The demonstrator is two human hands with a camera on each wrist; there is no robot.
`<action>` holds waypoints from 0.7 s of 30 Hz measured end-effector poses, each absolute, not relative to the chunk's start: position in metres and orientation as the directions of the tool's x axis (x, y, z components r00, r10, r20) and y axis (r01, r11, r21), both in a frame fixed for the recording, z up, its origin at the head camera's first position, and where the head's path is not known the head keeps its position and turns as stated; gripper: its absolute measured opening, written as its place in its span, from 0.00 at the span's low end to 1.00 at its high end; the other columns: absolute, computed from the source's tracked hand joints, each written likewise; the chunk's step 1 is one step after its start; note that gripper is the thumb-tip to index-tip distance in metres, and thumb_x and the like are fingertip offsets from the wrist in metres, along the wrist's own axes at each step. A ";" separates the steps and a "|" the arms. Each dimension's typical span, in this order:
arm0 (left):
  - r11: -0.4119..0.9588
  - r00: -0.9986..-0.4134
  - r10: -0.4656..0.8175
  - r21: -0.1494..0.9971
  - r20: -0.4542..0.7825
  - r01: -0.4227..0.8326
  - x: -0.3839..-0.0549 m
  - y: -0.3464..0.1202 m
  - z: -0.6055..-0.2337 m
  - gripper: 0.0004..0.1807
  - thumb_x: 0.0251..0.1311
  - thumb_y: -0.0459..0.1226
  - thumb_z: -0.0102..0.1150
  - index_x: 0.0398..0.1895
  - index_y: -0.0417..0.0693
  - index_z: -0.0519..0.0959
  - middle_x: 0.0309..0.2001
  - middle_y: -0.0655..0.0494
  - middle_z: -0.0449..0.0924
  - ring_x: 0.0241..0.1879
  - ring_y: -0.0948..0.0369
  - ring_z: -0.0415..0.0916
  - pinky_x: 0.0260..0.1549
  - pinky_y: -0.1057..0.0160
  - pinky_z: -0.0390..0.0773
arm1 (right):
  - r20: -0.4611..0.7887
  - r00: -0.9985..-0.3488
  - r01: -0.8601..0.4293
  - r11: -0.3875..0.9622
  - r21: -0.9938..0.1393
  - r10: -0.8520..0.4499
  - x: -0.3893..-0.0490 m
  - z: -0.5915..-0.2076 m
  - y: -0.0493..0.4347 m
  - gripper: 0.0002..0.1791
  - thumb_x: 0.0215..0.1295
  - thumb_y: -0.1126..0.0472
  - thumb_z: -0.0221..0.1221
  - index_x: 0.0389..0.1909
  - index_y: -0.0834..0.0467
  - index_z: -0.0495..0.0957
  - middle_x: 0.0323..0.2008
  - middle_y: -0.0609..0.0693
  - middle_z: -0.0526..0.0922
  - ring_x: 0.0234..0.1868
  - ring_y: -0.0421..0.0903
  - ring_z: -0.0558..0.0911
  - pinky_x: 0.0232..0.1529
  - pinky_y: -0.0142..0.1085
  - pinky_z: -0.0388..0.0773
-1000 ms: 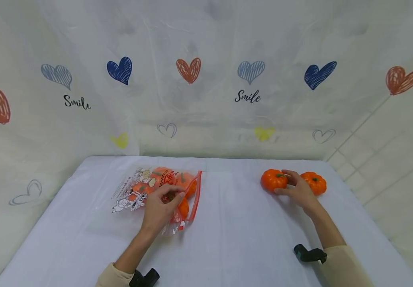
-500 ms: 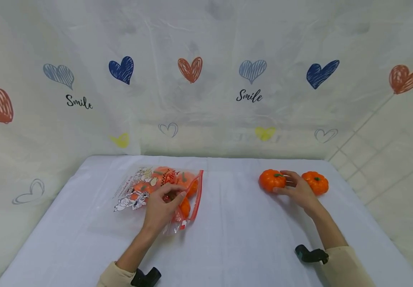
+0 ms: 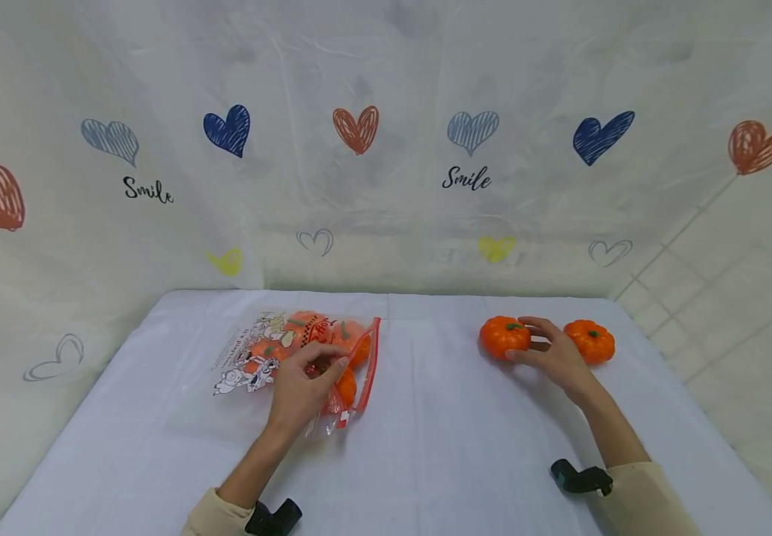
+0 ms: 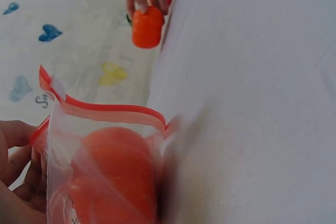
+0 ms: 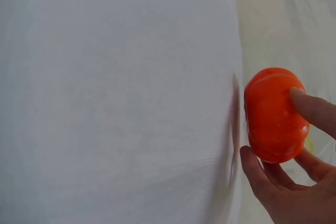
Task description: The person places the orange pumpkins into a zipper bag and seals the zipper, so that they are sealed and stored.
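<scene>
My left hand (image 3: 305, 387) pinches the upper edge of a clear plastic zip bag (image 3: 372, 365) with a red-trimmed mouth and printed cartoon figures. Several orange pumpkins with green stems show through its film; one pumpkin (image 4: 113, 177) sits near the open mouth in the left wrist view. Over on the right side of the table, my right hand (image 3: 553, 357) holds a small glossy orange pumpkin (image 3: 502, 336) from its right, thumb on the near side and fingers round the far side. In the right wrist view the held pumpkin (image 5: 275, 116) covers parts of those fingers.
Another orange pumpkin (image 3: 589, 342) rests on the white-covered table (image 3: 439, 447) just right of my right hand. A pale wall sheet (image 3: 399, 208) with printed hearts hangs right behind the table's far edge. Black wrist mounts (image 3: 580, 476) stick out by both sleeves.
My right hand has shifted slightly left with the pumpkin, widening the distance to the other loose pumpkin. The left hand keeps its place at the bag's edge.
</scene>
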State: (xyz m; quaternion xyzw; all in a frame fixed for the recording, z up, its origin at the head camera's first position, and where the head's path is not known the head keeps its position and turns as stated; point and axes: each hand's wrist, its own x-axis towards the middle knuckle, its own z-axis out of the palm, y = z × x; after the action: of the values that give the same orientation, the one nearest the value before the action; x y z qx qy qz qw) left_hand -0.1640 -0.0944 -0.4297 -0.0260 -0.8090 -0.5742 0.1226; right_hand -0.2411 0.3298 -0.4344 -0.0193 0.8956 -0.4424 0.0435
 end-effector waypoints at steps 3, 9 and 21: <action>0.337 -0.968 -0.099 0.923 0.231 0.186 -0.164 -0.094 -0.430 0.07 0.66 0.39 0.70 0.45 0.58 0.89 0.37 0.54 0.83 0.40 0.57 0.75 0.39 0.71 0.76 | -0.052 -0.996 -0.004 0.604 -0.797 -0.076 -0.240 -0.432 0.327 0.46 0.68 0.48 0.68 0.80 0.54 0.58 0.77 0.69 0.61 0.70 0.71 0.71 0.67 0.65 0.73; 0.332 -0.966 -0.096 0.923 0.240 0.196 -0.162 -0.094 -0.428 0.06 0.66 0.40 0.70 0.45 0.56 0.89 0.37 0.54 0.83 0.40 0.58 0.75 0.39 0.71 0.76 | -0.019 -0.995 -0.040 0.589 -0.807 -0.093 -0.238 -0.428 0.320 0.46 0.68 0.50 0.68 0.81 0.54 0.57 0.77 0.69 0.61 0.70 0.72 0.71 0.67 0.65 0.73; 0.331 -0.966 -0.090 0.922 0.242 0.201 -0.164 -0.095 -0.428 0.07 0.66 0.39 0.70 0.45 0.57 0.89 0.37 0.54 0.83 0.40 0.57 0.75 0.39 0.71 0.76 | 0.012 -0.995 -0.064 0.568 -0.820 -0.096 -0.235 -0.424 0.313 0.46 0.68 0.50 0.69 0.81 0.53 0.57 0.77 0.66 0.62 0.72 0.68 0.71 0.68 0.62 0.73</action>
State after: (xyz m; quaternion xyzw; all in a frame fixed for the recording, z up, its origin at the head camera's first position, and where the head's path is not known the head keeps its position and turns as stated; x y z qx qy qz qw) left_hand -0.1635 -0.0946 -0.4279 -0.0344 -0.8059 -0.5775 0.1257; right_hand -0.2349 0.3128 -0.4242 -0.0453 0.8853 -0.4624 0.0171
